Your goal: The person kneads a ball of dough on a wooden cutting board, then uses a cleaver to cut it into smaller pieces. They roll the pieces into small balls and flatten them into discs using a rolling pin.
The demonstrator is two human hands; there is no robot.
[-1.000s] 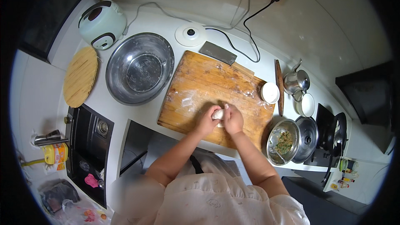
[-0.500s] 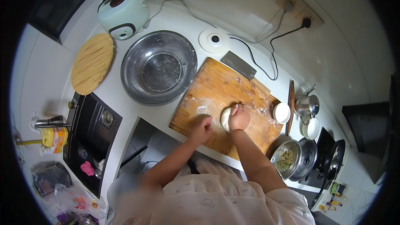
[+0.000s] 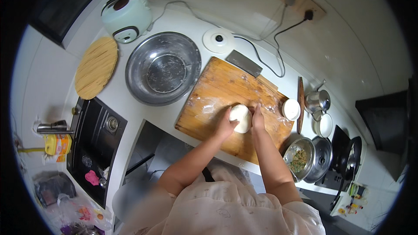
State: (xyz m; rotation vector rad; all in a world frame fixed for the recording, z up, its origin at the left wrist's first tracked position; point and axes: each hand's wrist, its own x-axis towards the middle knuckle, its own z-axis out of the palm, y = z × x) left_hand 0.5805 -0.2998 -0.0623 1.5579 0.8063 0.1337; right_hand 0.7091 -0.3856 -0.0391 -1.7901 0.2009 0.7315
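Observation:
A smooth round of white dough (image 3: 241, 119) rests on the floured wooden cutting board (image 3: 209, 82). My left hand (image 3: 226, 124) is closed around its left edge, with the thumb lying over the top. On the opposite side my right hand (image 3: 258, 116) stands on edge, fingers stretched out and close against the dough. Whether the right palm touches it I cannot tell. A cleaver (image 3: 244, 63) lies along the board's far edge, its wooden handle pointing right. Near the board's right corner is a small white bowl (image 3: 291, 109).
A large steel basin (image 3: 135, 76) stands left of the board. Beyond are a rice cooker (image 3: 125, 19) and a white lid (image 3: 211, 45). To the right lie a rolling pin (image 3: 300, 100) and a steel bowl of chopped filling (image 3: 298, 161). A black sink (image 3: 89, 148) is at left.
My right hand has come off the top of the dough to its right side. My left hand has moved right and taken the dough's left edge. The dough shows more fully.

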